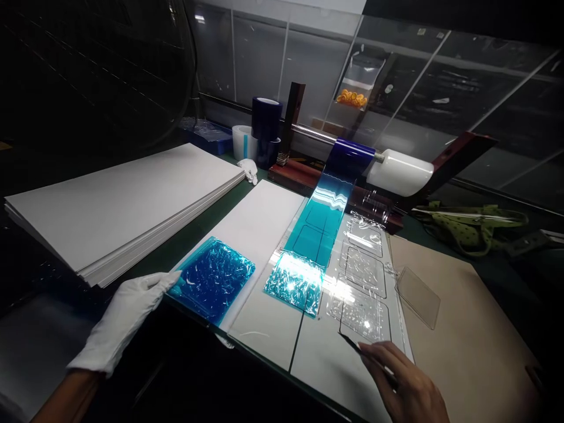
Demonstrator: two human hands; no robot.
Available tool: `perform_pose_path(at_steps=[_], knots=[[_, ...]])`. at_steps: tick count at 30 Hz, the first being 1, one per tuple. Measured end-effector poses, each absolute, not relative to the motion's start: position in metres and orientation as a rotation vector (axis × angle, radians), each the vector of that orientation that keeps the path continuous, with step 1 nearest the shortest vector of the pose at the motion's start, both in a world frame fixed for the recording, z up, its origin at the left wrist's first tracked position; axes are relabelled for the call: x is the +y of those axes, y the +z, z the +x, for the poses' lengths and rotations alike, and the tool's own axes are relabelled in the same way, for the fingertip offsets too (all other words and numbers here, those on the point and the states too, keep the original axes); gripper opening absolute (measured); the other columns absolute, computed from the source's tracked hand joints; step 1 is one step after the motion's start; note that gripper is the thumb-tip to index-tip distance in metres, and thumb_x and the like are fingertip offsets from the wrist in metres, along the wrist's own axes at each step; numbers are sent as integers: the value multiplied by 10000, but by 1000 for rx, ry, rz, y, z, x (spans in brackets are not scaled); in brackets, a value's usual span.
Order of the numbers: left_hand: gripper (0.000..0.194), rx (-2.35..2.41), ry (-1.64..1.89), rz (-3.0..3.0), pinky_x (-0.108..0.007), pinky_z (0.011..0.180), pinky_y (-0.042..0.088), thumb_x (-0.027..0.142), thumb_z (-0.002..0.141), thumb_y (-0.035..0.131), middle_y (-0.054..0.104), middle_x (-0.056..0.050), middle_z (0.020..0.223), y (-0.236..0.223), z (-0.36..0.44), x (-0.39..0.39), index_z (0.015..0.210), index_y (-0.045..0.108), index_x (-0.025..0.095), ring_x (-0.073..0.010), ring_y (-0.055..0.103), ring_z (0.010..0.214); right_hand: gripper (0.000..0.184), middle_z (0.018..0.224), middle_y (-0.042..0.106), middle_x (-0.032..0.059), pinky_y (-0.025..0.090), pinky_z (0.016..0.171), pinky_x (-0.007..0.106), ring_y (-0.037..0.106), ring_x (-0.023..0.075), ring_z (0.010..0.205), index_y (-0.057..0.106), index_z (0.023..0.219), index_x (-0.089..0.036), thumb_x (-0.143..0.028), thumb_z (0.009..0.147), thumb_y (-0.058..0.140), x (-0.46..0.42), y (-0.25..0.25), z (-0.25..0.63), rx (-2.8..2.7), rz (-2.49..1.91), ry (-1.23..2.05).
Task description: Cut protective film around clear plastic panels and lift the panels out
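Observation:
At the left, my left hand [127,314] wears a white glove. Its fingertips pinch the near left corner of a stack of glossy blue film pieces [215,279] lying on white sheet material. My bare right hand [408,376] is closed around a slim dark tool with a pointed tip [350,342]; its exact kind is unclear. The tip is by the lowest of several clear film pieces [363,314] on an outlined board [271,338]. A teal-blue film strip [315,235] runs down from its roll [352,150] onto the board, ending in a crinkled, shiny part.
A thick stack of white sheets [127,200] lies left. A white film roll [400,172] shares the rod with the blue one. Spare rolls [267,117] stand behind. A clear rectangular plate [418,296] rests on brown board [467,329], with a green spotted strap [471,220] beyond.

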State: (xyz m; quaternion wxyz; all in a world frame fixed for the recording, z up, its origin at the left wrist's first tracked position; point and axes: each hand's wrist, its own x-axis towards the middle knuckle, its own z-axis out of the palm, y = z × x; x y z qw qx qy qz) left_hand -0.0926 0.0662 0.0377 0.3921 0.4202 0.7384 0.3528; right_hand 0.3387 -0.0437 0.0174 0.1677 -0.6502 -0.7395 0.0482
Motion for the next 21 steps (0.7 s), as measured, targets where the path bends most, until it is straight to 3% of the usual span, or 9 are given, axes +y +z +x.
perform_pose_path(at_steps=[3,8,10,14,16,18,19,21], knots=[[516,1771,743,1038,-286,845,515,598,740,611,720,11,964,36,-98,71,1061,654,197,-210,612,1026,234,909,706,19,527,520,171,705,149,711,658,985,-283,-400,918,467,-40,18,336,-2059,-1897,210],[731,2409,472,1655,-533,848,476,714,762,457,612,-127,1135,44,-91,73,1262,515,184,-384,568,1055,231,904,728,31,534,582,234,709,187,740,656,952,-262,-373,901,461,-28,21,320,-1932,-2045,319],[766,2497,433,2039,-563,898,437,700,809,384,532,-173,1244,46,-74,73,1332,434,143,-409,497,1151,223,879,730,37,521,597,264,703,204,733,655,908,-249,-349,890,457,-20,23,310,-1901,-2103,348],[776,1767,517,2639,-467,1080,310,694,808,418,363,-143,1468,32,-10,82,1392,379,185,-336,268,1377,230,867,721,49,490,652,309,684,236,781,656,860,-224,-309,877,443,-1,24,291,-1865,-2145,465],[930,1399,462,2737,-503,1099,284,772,722,452,342,-140,1491,20,27,92,1447,274,218,-347,250,1388,234,869,718,54,482,676,314,672,240,805,664,851,-214,-305,867,449,6,25,285,-1818,-2098,572],[1045,1153,429,2752,-502,1085,327,788,623,554,362,-136,1483,10,56,104,1451,264,220,-358,294,1368,230,857,716,51,479,683,305,661,230,799,672,850,-206,-308,859,466,10,28,282,-1749,-2010,712],[1020,1093,436,2754,-481,1082,348,732,629,612,389,-128,1469,7,67,110,1444,280,217,-344,328,1355,227,838,714,46,478,676,297,657,220,776,674,850,-201,-313,858,476,10,29,282,-1708,-1967,783],[732,1043,481,2780,-406,1073,383,469,772,635,476,-90,1413,4,80,120,1405,355,230,-267,416,1311,225,807,706,36,475,636,276,646,200,718,672,851,-194,-331,860,494,8,34,283,-1636,-1903,898]])
